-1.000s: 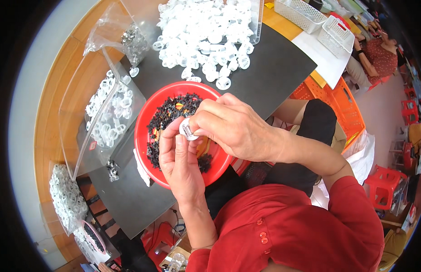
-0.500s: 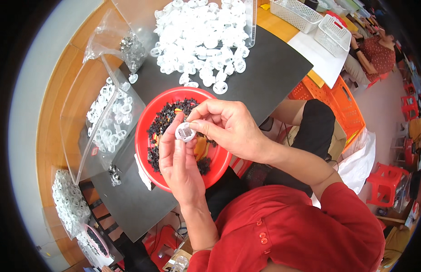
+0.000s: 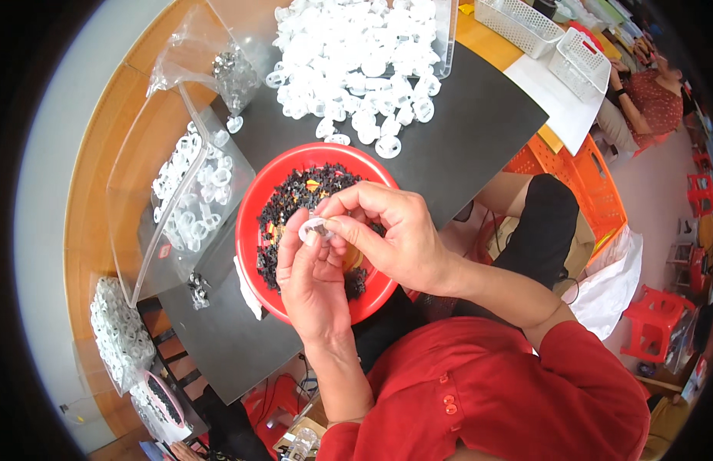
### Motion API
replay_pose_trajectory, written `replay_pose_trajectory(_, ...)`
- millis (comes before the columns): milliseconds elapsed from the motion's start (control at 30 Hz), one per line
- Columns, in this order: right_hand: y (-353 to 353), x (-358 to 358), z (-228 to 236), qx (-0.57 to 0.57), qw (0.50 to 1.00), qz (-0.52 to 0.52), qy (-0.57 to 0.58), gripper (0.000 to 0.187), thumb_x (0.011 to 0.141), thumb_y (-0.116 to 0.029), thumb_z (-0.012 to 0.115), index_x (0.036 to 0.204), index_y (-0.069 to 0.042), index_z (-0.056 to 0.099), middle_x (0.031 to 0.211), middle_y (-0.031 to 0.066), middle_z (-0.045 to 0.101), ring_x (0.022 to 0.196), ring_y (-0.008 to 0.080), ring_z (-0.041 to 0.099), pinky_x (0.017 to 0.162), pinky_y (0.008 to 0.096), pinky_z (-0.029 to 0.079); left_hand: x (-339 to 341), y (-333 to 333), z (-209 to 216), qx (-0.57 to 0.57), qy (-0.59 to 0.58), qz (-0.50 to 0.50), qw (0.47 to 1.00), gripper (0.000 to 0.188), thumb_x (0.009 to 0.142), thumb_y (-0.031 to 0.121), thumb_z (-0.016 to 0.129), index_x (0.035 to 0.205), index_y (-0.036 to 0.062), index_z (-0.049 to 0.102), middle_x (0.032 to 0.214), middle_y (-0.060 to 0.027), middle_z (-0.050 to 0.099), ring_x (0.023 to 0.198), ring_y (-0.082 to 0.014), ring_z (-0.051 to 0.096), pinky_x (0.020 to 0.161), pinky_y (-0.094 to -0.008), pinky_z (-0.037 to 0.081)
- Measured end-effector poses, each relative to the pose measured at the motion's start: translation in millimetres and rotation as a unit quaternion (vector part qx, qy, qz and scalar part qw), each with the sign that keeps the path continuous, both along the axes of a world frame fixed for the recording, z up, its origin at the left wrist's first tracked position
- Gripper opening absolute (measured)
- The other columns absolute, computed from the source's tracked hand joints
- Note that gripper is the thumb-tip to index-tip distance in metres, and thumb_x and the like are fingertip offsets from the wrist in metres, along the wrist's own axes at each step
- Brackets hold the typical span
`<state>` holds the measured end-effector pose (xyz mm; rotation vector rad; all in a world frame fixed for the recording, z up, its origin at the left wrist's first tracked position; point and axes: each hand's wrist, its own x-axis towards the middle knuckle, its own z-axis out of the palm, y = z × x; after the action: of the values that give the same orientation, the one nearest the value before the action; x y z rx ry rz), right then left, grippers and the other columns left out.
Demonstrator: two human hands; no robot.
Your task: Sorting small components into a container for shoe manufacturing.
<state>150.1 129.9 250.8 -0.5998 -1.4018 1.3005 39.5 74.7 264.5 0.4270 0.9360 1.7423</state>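
Observation:
Between both hands, over a red basin, is a small round white plastic part, tilted so that its face shows only in part. My left hand pinches its near side between thumb and fingers. The thumb and forefinger of my right hand press on its right edge; whether a small piece is between them is hidden. Many small black pieces lie in the basin, with a few yellow and orange bits among them. My hands cover part of the basin's contents.
A heap of white round parts spills from a clear bin onto the dark table. A clear box of similar parts and a bag of metal pieces stand left. An orange crate is right; another person sits beyond.
The white part has tilted from face-up to nearly edge-on in my fingers. Both hands keep their hold. The whole view has shifted slightly, with the table appearing further right.

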Motion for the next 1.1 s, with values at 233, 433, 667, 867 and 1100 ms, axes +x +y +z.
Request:
replay_pose_trajectory(233, 17, -1, 16, 0.066, 0.995, 0.016, -0.080, 0.007, 0.083, -0.004, 0.061, 0.086, 0.002, 0.061, 0.077, 0.0103, 0.062, 0.064, 0.0178, 0.061, 0.059, 0.0301, 0.048, -23, -6, 7, 0.021, 0.030, 0.041, 0.998, 0.043, 0.089, 0.006, 0.053, 0.130, -0.0025, 0.044, 0.125, -0.0245, 0.052, 0.082, -0.0169, 0.059, 0.078, -0.0287, 0.050)
replay_pose_trajectory(433, 23, 16, 3, 0.226, 0.913, 0.159, -0.299, 0.011, 0.080, -0.016, 0.067, 0.087, -0.007, 0.065, 0.081, 0.0044, 0.059, 0.076, 0.0186, 0.058, 0.070, 0.0340, 0.044, -68, -21, -2, 0.076, 0.032, 0.065, 0.994, 0.053, 0.092, 0.002, 0.046, 0.142, 0.0007, 0.029, 0.137, -0.0252, 0.041, 0.092, -0.0180, 0.058, 0.086, -0.0280, 0.051)
replay_pose_trajectory(667, 29, 11, 1, 0.311, 0.855, 0.042, -0.413, 0.012, 0.078, -0.017, 0.067, 0.084, -0.008, 0.062, 0.084, 0.0044, 0.057, 0.085, 0.0237, 0.057, 0.072, 0.0371, 0.040, -65, -21, -2, 0.073, 0.035, 0.044, 0.996, 0.052, 0.093, 0.004, 0.046, 0.141, -0.0022, 0.028, 0.137, -0.0251, 0.041, 0.096, -0.0186, 0.060, 0.087, -0.0275, 0.052)
replay_pose_trajectory(867, 29, 12, 6, 0.296, 0.860, 0.010, -0.416, 0.010, 0.078, -0.013, 0.066, 0.084, -0.006, 0.061, 0.082, 0.0058, 0.056, 0.081, 0.0253, 0.058, 0.069, 0.0374, 0.041, -63, -21, -1, 0.057, 0.063, 0.057, 0.995, 0.050, 0.095, 0.008, 0.046, 0.140, -0.0042, 0.028, 0.135, -0.0265, 0.042, 0.097, -0.0186, 0.062, 0.086, -0.0268, 0.053)
replay_pose_trajectory(1100, 12, -7, -11, 0.333, 0.840, 0.029, -0.427, 0.011, 0.076, -0.014, 0.068, 0.083, -0.008, 0.062, 0.082, 0.0045, 0.054, 0.080, 0.0224, 0.057, 0.070, 0.0358, 0.040, -61, -21, 0, 0.043, 0.107, 0.058, 0.992, 0.047, 0.096, 0.011, 0.045, 0.137, -0.0055, 0.031, 0.133, -0.0260, 0.044, 0.096, -0.0174, 0.061, 0.085, -0.0260, 0.053)
